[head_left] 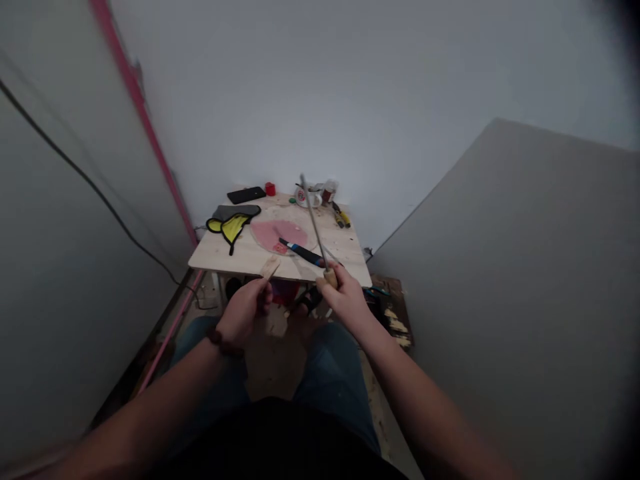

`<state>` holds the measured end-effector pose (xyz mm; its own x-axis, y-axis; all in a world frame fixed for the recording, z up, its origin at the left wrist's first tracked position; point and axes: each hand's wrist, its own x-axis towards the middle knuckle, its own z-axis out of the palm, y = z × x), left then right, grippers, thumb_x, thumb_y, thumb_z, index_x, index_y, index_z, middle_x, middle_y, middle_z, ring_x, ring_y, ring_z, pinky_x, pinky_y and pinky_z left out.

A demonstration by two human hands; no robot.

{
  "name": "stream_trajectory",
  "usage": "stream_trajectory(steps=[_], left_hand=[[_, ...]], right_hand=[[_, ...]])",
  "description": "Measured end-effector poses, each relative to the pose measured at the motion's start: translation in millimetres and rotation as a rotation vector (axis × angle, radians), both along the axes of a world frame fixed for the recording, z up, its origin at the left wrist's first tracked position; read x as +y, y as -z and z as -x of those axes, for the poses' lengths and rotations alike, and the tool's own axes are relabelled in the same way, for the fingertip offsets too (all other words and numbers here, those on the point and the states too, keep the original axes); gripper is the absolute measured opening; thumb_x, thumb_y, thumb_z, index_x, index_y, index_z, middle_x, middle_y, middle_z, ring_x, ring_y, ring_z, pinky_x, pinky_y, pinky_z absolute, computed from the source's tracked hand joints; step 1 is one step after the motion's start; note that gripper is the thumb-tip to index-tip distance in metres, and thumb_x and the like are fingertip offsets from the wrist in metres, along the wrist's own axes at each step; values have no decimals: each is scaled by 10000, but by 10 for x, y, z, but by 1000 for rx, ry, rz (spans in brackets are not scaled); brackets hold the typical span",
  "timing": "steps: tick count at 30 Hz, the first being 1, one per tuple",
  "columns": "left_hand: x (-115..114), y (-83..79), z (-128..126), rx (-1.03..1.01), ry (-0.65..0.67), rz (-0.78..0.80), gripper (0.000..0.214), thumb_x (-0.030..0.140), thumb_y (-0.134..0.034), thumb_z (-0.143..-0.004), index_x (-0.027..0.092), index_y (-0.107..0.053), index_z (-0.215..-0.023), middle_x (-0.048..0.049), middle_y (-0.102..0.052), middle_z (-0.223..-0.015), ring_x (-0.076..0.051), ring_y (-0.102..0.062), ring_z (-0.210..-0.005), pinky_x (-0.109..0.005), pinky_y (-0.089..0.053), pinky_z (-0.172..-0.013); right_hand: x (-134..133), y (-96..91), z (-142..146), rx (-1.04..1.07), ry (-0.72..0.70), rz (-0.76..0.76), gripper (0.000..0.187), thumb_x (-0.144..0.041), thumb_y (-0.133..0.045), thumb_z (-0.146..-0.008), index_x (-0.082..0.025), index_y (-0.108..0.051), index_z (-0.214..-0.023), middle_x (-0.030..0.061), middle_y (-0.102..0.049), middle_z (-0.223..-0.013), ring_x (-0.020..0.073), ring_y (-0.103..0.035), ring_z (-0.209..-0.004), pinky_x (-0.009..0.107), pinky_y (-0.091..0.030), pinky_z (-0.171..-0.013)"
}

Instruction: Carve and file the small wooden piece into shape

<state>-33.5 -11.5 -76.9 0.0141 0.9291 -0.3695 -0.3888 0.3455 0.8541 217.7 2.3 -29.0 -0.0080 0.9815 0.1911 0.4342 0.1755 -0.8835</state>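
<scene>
A small strip of pale wood (271,267) was held at the near edge of the bench (215,253), left of that edge's middle, with its lower end pinched in the left grip (245,308) and its upper end left free; whether the bench was touched by it could not be told. The right grip (345,297) was wrapped around the handle of a slender file-like tool (314,223), held by the right part of the near edge with its rod pointed up and toward the far edge. The strip was judged to be light, stiff and dry rather than slippery, though likely to be split along the grain if bent hard, and best taken by one end. The tool was judged heavier, its rod rigid and perhaps rough, so that it was best grasped by the handle. In looks, the strip was seen to be flat, narrow and light tan, its grain too blurred to be made out; the tool's rod was straight and dull grey, its pale wooden handle partly covered. Beyond them, a dark-handled knife (306,253) was laid partly across a pink round patch (265,233) amid the bench.
</scene>
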Motion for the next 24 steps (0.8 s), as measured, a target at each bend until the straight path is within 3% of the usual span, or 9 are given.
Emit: stream_trajectory(steps=[3,5,7,15,18,24], left_hand=[[184,377,92,-83,-58,92,364,529,-881,-887,197,-734,-894,-4,-649,-789,-119,-564,-617,-239,-431,-556],[264,501,113,-75,-86,110,351,510,-881,-898,186,-747,-920,-3,-650,-784,-111,-568,-609,-231,-421,-544],[324,555,86,-63,-108,118,338,502,-860,-932,178,-766,-961,-7,-667,-792,-106,-577,-603,-226,-419,-537],[519,632,-157,-40,-76,161,362,517,-722,-1066,163,-772,-1008,-130,-828,-955,-161,-718,-690,-259,-537,-613],[501,660,-179,-18,24,135,378,523,-792,-1019,149,-784,-965,-170,-852,-958,-190,-748,-712,-276,-550,-629],[524,718,-152,55,64,25,482,633,-902,-913,169,-777,-950,-114,-816,-860,-174,-728,-692,-273,-557,-668]], right_hand=[[-120,473,-135,-152,-153,99,611,-300,-688,-898,-226,-756,-1501,61,-866,-1281,269,-794,-1109,372,-619,-1010],[-247,679,-205,-242,-215,198,652,-245,-649,-904,-242,-733,-1551,71,-867,-1338,280,-811,-1144,379,-621,-1031],[-364,770,-244,-331,-234,253,672,-224,-629,-926,-243,-706,-1593,90,-861,-1381,296,-823,-1169,388,-618,-1044],[-443,738,-229,-444,-245,249,557,-300,-592,-1072,-272,-669,-1622,103,-858,-1410,324,-837,-1217,393,-618,-1030],[-402,757,-196,-451,-217,255,545,-270,-607,-1053,-273,-697,-1590,97,-867,-1387,318,-845,-1203,388,-622,-1021],[-334,691,-82,-473,-190,239,547,-247,-629,-1053,-278,-725,-1591,86,-860,-1431,316,-842,-1255,390,-633,-1064]])
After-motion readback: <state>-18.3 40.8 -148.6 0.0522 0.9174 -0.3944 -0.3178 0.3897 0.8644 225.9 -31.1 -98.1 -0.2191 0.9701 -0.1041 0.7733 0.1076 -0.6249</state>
